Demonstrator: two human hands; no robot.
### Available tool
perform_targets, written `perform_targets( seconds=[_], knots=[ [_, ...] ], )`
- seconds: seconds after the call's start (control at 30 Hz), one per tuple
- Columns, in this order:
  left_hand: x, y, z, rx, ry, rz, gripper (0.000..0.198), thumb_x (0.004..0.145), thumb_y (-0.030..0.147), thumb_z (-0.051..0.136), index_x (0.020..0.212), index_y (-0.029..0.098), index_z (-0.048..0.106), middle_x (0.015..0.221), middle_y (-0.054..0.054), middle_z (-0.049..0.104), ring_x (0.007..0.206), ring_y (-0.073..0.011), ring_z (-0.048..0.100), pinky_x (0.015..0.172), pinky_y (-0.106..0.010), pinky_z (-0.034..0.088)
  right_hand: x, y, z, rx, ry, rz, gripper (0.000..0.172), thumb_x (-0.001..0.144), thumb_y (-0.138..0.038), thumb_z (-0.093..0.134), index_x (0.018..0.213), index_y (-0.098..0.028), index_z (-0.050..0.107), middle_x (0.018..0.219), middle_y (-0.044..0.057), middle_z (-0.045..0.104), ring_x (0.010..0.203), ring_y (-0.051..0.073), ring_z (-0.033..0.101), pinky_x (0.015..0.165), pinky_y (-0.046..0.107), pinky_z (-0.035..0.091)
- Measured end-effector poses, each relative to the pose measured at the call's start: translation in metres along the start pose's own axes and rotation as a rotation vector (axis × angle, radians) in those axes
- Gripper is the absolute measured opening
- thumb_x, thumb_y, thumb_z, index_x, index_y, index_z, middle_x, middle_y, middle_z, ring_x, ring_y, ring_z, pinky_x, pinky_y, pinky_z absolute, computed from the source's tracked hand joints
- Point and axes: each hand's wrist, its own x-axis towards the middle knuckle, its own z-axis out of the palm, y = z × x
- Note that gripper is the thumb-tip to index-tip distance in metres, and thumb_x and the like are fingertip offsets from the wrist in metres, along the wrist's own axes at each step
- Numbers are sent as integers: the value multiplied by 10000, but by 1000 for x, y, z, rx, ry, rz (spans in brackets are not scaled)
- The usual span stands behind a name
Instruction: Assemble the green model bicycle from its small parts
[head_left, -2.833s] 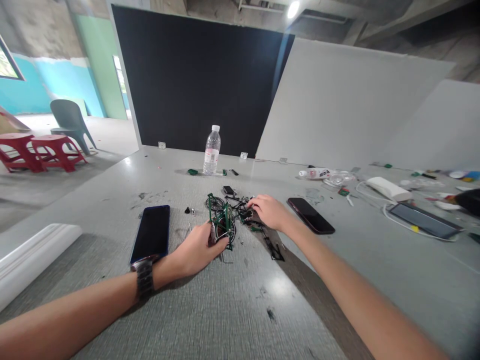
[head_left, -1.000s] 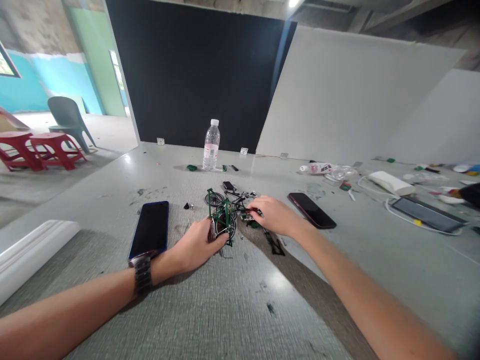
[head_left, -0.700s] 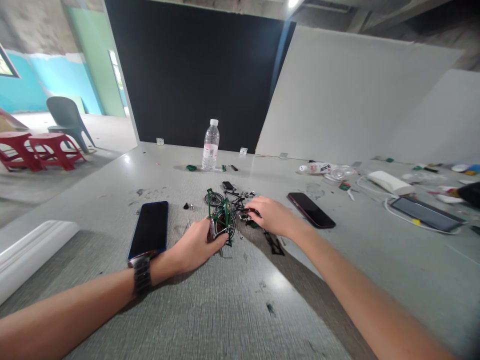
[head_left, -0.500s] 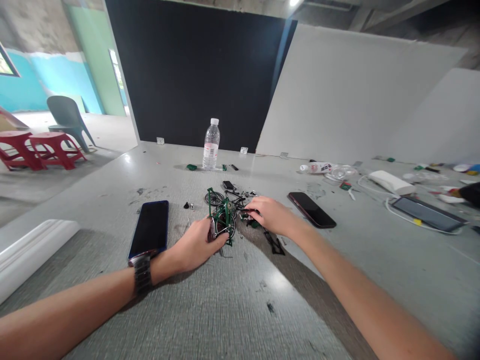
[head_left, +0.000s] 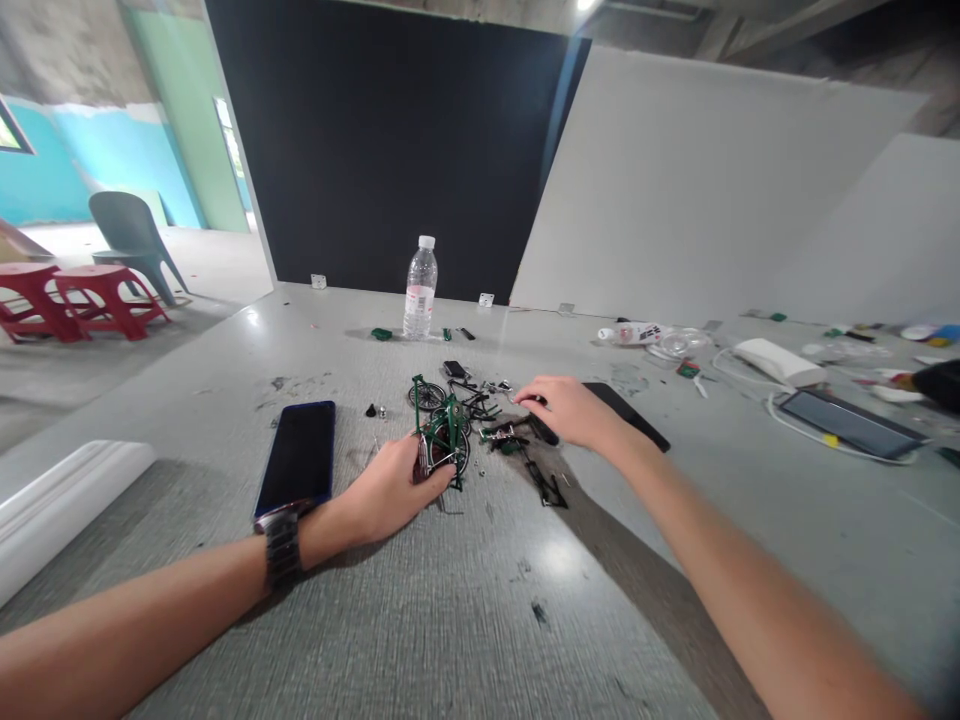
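Note:
My left hand [head_left: 390,488] rests on the grey table [head_left: 480,600] and grips a small green model bicycle [head_left: 444,438] by its rear wheel, keeping it upright. My right hand [head_left: 570,410] hovers just right of a pile of small black and green parts [head_left: 499,432], fingers curled together at the tips. Whether they pinch a part is too small to tell. A black frame piece [head_left: 547,485] lies in front of the pile. A watch sits on my left wrist [head_left: 276,550].
A blue-edged phone [head_left: 296,455] lies left of the bicycle. A dark phone [head_left: 634,420] lies partly behind my right hand. A water bottle [head_left: 420,290] stands at the back. A white power bank [head_left: 776,362], a tablet [head_left: 847,420] and cables are at right. White moulding [head_left: 60,500] lies at left.
My right hand has lifted off the pile of parts and moved a little right and back, over the dark phone. My left hand still holds the bicycle in place.

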Motion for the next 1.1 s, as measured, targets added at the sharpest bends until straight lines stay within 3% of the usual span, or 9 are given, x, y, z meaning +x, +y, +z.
perform_targets(
  seconds=[0.13,0.3,1.1],
  knots=[
    [0,-2,1,4,-14,-3,355,873,442,522,640,220,371,588,28,476,537,-121,372,505,-295,283,-6,31,-1,-77,-35,126,310,930,-258,451,986,-226,755,1048,70,735,962,253,653,827,366,479],
    [-1,-3,2,8,-3,-8,340,868,434,539,655,219,384,610,19,502,541,-122,395,504,-297,294,-10,52,8,-95,-60,155,294,916,-263,484,994,-220,764,1036,71,748,947,244,671,858,345,475],
    [-2,0,1,3,3,7,345,866,432,535,642,216,385,598,22,495,538,-121,387,504,-298,300,-12,62,6,-85,-76,114,328,926,-293,472,1084,-242,755,1073,76,745,964,256,675,838,367,501]
  ],
)
